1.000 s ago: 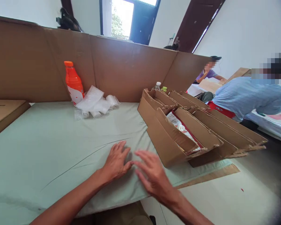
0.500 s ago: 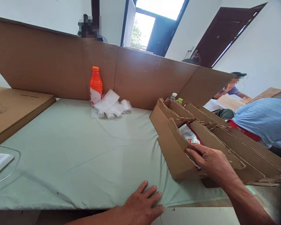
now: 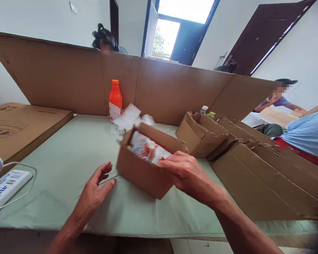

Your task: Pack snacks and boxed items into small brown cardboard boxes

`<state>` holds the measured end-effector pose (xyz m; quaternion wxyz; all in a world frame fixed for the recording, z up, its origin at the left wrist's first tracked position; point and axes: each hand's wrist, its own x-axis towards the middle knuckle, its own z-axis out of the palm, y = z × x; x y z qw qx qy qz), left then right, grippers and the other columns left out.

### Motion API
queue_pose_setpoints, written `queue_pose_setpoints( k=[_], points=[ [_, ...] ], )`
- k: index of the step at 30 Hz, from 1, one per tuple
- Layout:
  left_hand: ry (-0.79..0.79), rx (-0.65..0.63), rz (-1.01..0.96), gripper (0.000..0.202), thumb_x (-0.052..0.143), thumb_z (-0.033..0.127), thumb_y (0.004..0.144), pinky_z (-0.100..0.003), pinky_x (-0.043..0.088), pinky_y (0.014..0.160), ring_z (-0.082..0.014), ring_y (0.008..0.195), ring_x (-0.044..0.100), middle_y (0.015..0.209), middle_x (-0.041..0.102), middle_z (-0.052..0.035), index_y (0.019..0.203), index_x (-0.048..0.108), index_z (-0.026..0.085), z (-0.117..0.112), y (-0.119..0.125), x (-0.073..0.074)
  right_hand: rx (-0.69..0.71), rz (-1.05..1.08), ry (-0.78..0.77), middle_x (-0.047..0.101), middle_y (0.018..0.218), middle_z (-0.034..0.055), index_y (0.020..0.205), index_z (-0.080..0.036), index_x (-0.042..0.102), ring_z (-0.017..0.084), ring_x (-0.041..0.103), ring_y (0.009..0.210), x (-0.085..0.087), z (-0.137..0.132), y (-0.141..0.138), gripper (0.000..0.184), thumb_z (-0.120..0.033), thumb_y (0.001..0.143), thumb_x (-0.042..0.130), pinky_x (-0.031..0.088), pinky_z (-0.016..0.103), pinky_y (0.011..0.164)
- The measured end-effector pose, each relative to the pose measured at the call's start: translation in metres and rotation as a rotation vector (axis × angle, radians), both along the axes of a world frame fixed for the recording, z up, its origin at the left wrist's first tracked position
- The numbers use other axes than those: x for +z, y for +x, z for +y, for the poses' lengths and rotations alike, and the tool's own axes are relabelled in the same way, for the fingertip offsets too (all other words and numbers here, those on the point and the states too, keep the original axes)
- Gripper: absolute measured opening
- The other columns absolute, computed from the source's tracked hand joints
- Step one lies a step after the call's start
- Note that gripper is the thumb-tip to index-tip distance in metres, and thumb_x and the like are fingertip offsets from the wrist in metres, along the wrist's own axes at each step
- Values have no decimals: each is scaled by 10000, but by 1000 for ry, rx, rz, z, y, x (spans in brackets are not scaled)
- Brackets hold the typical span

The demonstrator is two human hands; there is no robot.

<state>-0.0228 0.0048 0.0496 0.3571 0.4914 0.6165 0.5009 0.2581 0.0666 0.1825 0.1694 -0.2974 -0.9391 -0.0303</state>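
A small open-topped cardboard box (image 3: 141, 178) is tilted above the green cloth, gripped at its right end by my right hand (image 3: 184, 171). Inside it lie white and red printed packets (image 3: 149, 150), blurred by motion, so their kind is unclear. My left hand (image 3: 96, 188) hovers just left of the box, thumb and fingers apart, holding nothing. To the right stand several more open cardboard boxes (image 3: 254, 176) packed side by side.
Behind the green-covered table (image 3: 76, 141) rises a cardboard panel (image 3: 175, 81). An orange bottle (image 3: 115, 98) and crumpled white plastic wrap (image 3: 128, 116) stand before it. At left are a flat carton (image 3: 29, 123) and a white box with a cable (image 3: 7, 188). Other people are beyond.
My right hand has pulled the small cardboard box out of the row and carried it left over the table. My left hand has lifted off the table edge and moved left, toward the box's side.
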Motion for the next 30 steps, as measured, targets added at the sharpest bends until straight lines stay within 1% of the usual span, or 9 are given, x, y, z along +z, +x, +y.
queue_pose_setpoints(
  k=[3,7,9,12,16,19,22,25,30],
  points=[
    [1,106,-46,761,707,569,698,-472,510,1050,-341,1237,623,1305,676,-146,1331,564,171,-11,-17,3,71,211,-89,774,927,48,1074,-293,729,195,704,848,5,-12,-3,277,-414,1015,486,497,384,866],
    [-31,175,-73,741,713,542,714,-424,515,1048,-336,1288,592,1307,672,-128,1346,551,192,-29,-29,-7,-168,536,-107,769,1001,89,1075,-316,733,259,723,953,-5,-9,28,231,-452,952,593,551,441,861],
    [-59,164,-47,700,696,525,735,-414,505,1059,-328,1296,587,1316,667,-129,1336,559,193,-35,-31,-18,-252,527,-194,768,1001,78,1096,-312,720,241,734,919,-25,-2,46,212,-418,939,624,579,395,818],
    [-118,161,19,672,675,540,731,-425,506,1051,-335,1261,611,1276,688,-142,1288,594,173,-38,-30,-30,-221,394,-408,763,1038,74,1269,-306,652,225,737,895,-66,6,55,391,-469,914,658,604,344,763],
    [-194,211,115,651,661,583,669,-444,547,982,-356,1156,663,1128,744,-141,1165,667,161,-33,-31,-34,-68,282,-691,670,1298,126,1444,-253,519,271,681,1085,-113,6,35,658,-607,899,618,595,381,865],
    [-240,228,200,587,660,608,661,-454,559,958,-364,1087,686,959,767,-120,1049,718,171,-31,-37,-37,-20,323,-789,585,1413,154,1483,-214,471,319,611,1209,-129,6,17,728,-644,905,579,540,438,984],
    [-290,201,197,527,715,606,621,-460,570,942,-364,1012,709,826,761,-98,940,740,188,-31,-42,-45,-33,381,-815,609,1378,149,1479,-215,467,312,631,1158,-136,11,9,681,-590,922,581,541,427,959],
    [-231,264,61,530,728,594,615,-433,584,910,-348,1013,714,873,770,-94,961,725,193,-26,-44,-47,-74,408,-784,686,1221,119,1368,-212,546,271,664,1002,-137,21,4,548,-521,919,605,554,374,840],
    [-149,336,-58,505,744,484,591,-390,561,903,-311,1003,706,1003,760,-100,977,670,167,16,-51,-20,-167,364,-763,701,896,46,1123,-188,610,193,615,739,-136,63,-35,382,-436,845,694,471,292,638]
  ],
)
